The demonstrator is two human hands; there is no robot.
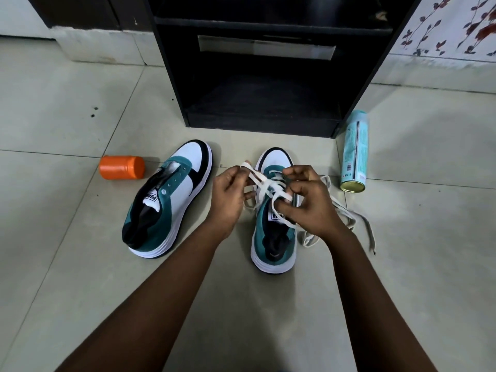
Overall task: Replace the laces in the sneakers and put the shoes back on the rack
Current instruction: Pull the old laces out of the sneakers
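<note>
Two white, teal and black sneakers stand on the floor tiles in front of a black rack (263, 84). The left sneaker (166, 200) has bare eyelets with no lace. The right sneaker (273, 237) carries a white lace (264, 185) crossed over its upper. My left hand (228, 200) pinches one strand of that lace at the shoe's left side. My right hand (306, 202) pinches another strand over the tongue. A second loose white lace (351, 218) lies on the floor to the right of the shoe.
An orange capped container (122, 167) lies on its side left of the sneakers. A light blue spray can (354, 154) lies right of the rack's base. The rack's lower shelves are dark. A wall with a floral pattern (451, 25) is at the far right.
</note>
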